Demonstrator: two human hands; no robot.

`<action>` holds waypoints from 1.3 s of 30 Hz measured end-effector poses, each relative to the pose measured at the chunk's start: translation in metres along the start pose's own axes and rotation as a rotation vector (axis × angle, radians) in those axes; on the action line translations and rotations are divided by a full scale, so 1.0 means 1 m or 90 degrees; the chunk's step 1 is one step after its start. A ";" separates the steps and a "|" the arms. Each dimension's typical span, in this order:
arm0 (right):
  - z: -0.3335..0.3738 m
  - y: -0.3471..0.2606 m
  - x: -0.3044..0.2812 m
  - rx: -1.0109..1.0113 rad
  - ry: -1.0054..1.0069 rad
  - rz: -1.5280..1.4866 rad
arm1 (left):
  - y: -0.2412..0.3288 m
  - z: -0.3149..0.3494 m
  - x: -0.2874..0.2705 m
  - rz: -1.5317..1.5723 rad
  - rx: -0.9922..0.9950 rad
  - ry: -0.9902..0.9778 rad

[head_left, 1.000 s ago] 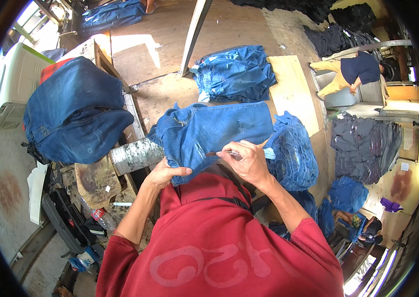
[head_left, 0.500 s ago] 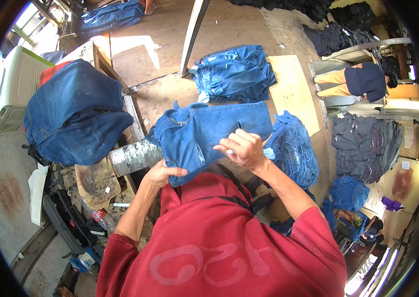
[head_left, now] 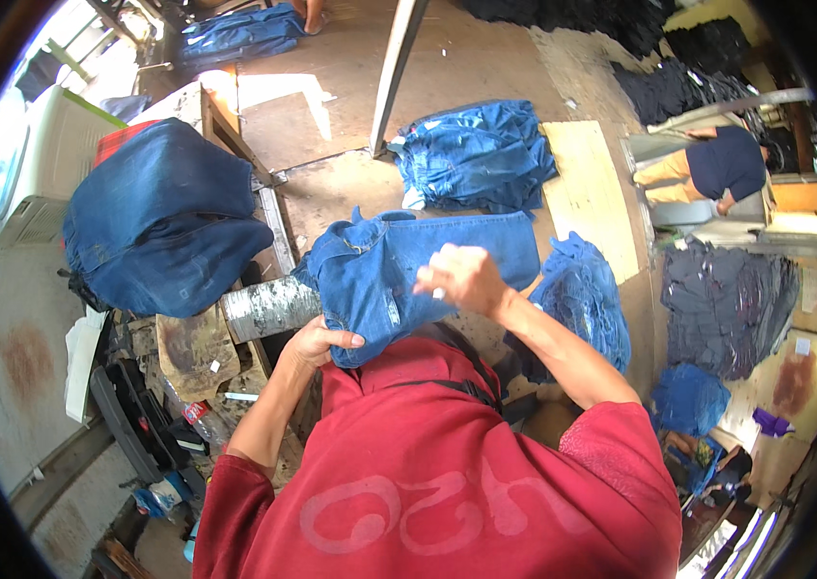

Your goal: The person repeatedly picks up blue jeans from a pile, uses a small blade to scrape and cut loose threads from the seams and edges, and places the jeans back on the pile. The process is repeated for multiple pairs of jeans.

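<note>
Blue jeans are stretched out in front of me, with a pale worn patch near their left part. At their near left edge, my left hand is closed on the denim, thumb on top and fingers hidden below. A grey mottled cylinder reaches toward the jeans from the left. Over the right half of the cloth my right hand is curled closed. Something small and white shows by its fingers; I cannot make out what it is or what else they hold.
Denim piles lie ahead and at my right. Dark blue denim drapes a stand at left. A metal post rises ahead. A person bends over at far right, near dark garment stacks. Another person's hand shows at top.
My right hand has lifted slightly and turned; the dark thin thing seen at its fingers before no longer shows. My left hand keeps its hold on the jeans. The view has shifted a little.
</note>
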State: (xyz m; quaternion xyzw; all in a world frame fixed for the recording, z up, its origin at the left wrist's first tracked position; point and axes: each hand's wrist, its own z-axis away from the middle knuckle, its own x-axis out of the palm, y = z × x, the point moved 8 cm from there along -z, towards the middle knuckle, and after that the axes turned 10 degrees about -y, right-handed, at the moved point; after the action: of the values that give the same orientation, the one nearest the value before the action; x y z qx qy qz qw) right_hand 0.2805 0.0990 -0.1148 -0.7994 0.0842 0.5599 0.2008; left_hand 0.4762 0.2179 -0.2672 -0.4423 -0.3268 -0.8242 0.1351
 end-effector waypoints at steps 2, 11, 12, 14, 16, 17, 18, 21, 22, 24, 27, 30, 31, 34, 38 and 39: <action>-0.001 -0.006 0.012 -0.074 -0.056 0.043 | 0.000 0.001 0.000 0.018 0.002 0.016; 0.000 0.035 0.036 0.072 -0.052 -0.052 | -0.002 0.008 -0.008 -0.001 0.026 0.071; 0.005 0.061 0.038 0.206 -0.026 -0.100 | 0.002 0.009 -0.009 -0.001 0.037 0.065; 0.028 0.104 0.047 0.392 0.004 -0.221 | 0.014 0.014 -0.018 -0.062 0.028 0.126; 0.060 0.129 0.055 0.463 0.014 -0.301 | 0.042 0.018 -0.037 -0.171 0.007 0.277; 0.078 0.138 0.056 0.484 0.034 -0.331 | 0.064 0.012 -0.038 -0.157 0.091 0.285; 0.098 0.147 0.059 0.508 0.063 -0.422 | 0.093 0.004 -0.039 -0.229 0.199 0.329; 0.152 0.164 0.075 0.627 0.121 -0.743 | 0.125 -0.009 -0.053 -0.100 0.208 0.531; 0.172 0.164 0.087 0.725 0.113 -0.896 | 0.135 -0.022 -0.041 -0.249 0.222 0.521; 0.192 0.158 0.100 0.844 0.101 -1.082 | 0.132 -0.049 -0.002 -0.515 0.180 0.376; 0.188 0.159 0.098 0.775 0.095 -1.170 | 0.073 -0.037 0.030 -0.367 0.193 0.377; 0.189 0.161 0.098 0.759 0.072 -1.207 | 0.014 -0.008 0.048 -0.128 0.267 0.459; 0.190 0.160 0.100 0.767 0.064 -1.223 | -0.007 -0.006 0.055 -0.094 0.229 0.467; 0.192 0.160 0.102 0.741 0.062 -1.275 | -0.040 -0.041 0.067 0.078 0.117 0.380; 0.193 0.160 0.106 0.764 0.019 -1.249 | 0.006 -0.103 0.057 -0.182 0.028 0.462; 0.191 0.161 0.105 0.759 0.025 -1.237 | 0.040 -0.116 0.061 -0.398 0.094 0.502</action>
State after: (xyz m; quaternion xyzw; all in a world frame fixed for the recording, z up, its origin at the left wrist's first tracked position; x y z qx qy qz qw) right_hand 0.0957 0.0420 -0.3049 -0.3123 -0.3146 0.0261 0.8960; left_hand 0.3872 0.1156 -0.2471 0.0317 -0.4249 -0.9043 0.0260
